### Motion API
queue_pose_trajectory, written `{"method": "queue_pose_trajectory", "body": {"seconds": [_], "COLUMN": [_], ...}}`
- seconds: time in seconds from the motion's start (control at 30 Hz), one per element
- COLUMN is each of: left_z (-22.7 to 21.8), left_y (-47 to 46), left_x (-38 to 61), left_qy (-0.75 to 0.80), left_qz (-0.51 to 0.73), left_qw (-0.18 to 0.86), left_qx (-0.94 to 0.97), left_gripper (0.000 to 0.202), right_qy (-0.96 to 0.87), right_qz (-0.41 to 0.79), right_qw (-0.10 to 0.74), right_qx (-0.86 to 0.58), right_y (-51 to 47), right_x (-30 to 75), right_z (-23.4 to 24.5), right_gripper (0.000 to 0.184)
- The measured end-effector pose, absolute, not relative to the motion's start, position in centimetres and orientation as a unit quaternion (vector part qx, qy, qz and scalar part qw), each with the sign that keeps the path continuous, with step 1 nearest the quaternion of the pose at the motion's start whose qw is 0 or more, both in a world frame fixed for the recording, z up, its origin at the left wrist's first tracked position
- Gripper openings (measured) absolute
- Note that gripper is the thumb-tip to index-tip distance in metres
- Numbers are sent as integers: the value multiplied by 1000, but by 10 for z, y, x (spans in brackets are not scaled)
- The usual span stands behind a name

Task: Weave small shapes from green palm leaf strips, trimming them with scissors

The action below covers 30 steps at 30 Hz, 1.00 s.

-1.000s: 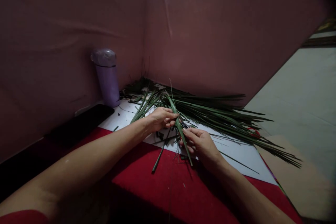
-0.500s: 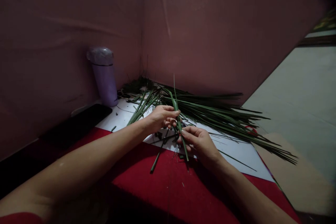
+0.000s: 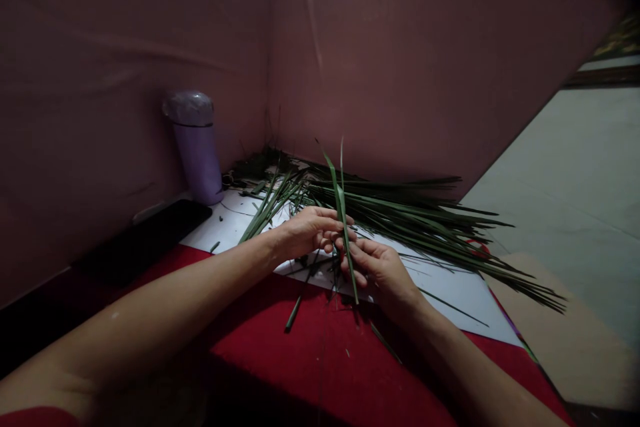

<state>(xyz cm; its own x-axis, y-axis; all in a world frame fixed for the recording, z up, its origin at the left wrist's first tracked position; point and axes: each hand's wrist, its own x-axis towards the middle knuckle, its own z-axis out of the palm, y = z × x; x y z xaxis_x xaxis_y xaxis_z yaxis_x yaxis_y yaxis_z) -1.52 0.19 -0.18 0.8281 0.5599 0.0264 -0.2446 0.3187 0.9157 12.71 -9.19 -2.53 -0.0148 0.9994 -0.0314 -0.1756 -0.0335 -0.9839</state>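
Long green leaf strips stand up between my two hands, their narrow tips spreading apart above and one end pointing down toward the red cloth. My left hand pinches the strips from the left, fingers curled. Just below and to the right, my right hand has its thumb and forefinger closed on the same strips, near the left fingertips. A small red spot shows by the right fingertips; what it is I cannot make out. Behind both hands lies a large pile of long green leaves.
White paper lies over a red cloth. A purple tumbler with a plastic-covered top stands at the left, beside a dark flat object. Shorter leaf pieces and scraps lie around the hands. Pink walls close off the back.
My hands have come closer together, the left one shifting slightly right and down. The strips' upper tips have spread further apart. A loose leaf piece now shows on the red cloth below my right hand.
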Motion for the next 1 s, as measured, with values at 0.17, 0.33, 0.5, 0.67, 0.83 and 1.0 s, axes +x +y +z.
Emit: {"method": "queue_pose_trajectory", "body": {"seconds": [0.17, 0.33, 0.5, 0.67, 0.83, 1.0], "left_z": [-6, -7, -6, -5, -5, -3], "left_y": [3, 2, 2, 0, -5, -13], "left_x": [-13, -10, -10, -10, -7, -5], "left_qy": [184, 229, 224, 225, 241, 269], "left_qz": [269, 290, 307, 320, 325, 332], "left_qw": [785, 760, 759, 743, 724, 706], "left_qx": [527, 534, 528, 544, 559, 566], "left_gripper": [21, 19, 18, 18, 14, 4], "right_qy": [-451, -429, -424, -418, -414, -427], "right_qz": [544, 538, 542, 533, 538, 540], "right_qw": [520, 528, 531, 549, 537, 529], "right_qx": [-480, -497, -494, -489, -500, -496], "right_y": [-94, -94, -95, -94, -96, -97], "right_x": [125, 122, 122, 120, 118, 117], "right_z": [-22, -20, -20, -18, -18, -17], "right_gripper": [33, 33, 28, 18, 17, 22]}}
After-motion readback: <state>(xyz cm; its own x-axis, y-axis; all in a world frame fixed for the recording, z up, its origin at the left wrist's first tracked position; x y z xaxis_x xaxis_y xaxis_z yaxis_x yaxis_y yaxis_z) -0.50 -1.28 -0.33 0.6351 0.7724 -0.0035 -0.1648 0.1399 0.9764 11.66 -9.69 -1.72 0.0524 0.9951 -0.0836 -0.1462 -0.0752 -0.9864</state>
